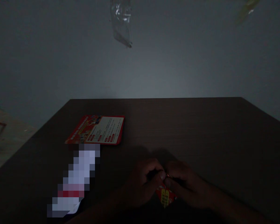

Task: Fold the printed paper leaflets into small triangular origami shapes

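Observation:
Near the front of the dark wooden table [177,133], my left hand [150,182] and my right hand [185,183] meet, thumbs nearly touching. Pinched between them is a small piece of red printed paper [165,196] with yellow patches, its pointed lower corner showing below the thumbs. Fingers hide its upper part, and the dim light makes its folds hard to see. Both hands are closed on it.
Left of the hands lies a bright, pixelated long object [78,177], perhaps a phone with a lit screen. Beyond it is a red and white printed leaflet [100,130], perhaps a stack. A clear plastic piece [122,23] hangs before the grey wall [177,62].

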`<state>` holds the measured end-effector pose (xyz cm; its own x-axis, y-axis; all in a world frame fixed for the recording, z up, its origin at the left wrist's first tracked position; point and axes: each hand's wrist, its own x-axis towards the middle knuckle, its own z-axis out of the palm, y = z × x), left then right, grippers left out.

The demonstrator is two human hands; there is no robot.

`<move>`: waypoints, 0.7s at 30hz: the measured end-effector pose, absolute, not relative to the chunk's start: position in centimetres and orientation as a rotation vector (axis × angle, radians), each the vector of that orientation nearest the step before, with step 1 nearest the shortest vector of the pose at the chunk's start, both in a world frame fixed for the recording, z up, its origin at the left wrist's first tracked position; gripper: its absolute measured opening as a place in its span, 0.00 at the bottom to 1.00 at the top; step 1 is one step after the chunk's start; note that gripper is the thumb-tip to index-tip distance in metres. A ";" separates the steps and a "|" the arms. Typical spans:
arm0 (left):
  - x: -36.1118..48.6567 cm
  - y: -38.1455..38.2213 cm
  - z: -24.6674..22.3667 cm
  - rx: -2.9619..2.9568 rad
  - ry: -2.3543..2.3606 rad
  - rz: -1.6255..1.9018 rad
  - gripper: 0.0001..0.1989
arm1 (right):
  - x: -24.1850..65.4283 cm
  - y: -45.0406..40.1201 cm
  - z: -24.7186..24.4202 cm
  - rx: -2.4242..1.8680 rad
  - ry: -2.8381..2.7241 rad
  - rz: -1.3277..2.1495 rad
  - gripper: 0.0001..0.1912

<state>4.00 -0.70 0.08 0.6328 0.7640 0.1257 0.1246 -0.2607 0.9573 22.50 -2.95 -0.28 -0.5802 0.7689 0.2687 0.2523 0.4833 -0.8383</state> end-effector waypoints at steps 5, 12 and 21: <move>3.9 -0.6 0.0 1.767 0.671 0.702 0.10 | 22.6 -2.9 -0.4 -0.860 -2.042 1.105 0.10; 4.0 -0.8 0.2 1.772 0.755 0.767 0.10 | 22.4 -2.8 -0.5 -0.894 -1.915 1.259 0.16; 4.4 -0.8 -0.1 1.729 0.796 0.852 0.10 | 22.5 -2.7 -0.9 -0.960 -1.808 1.316 0.19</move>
<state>4.39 -0.81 -0.06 0.5336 0.8278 0.1733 0.1162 -0.2747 0.9545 22.52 -2.73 -0.87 -0.4861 0.8672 0.1078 0.1636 0.2115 -0.9636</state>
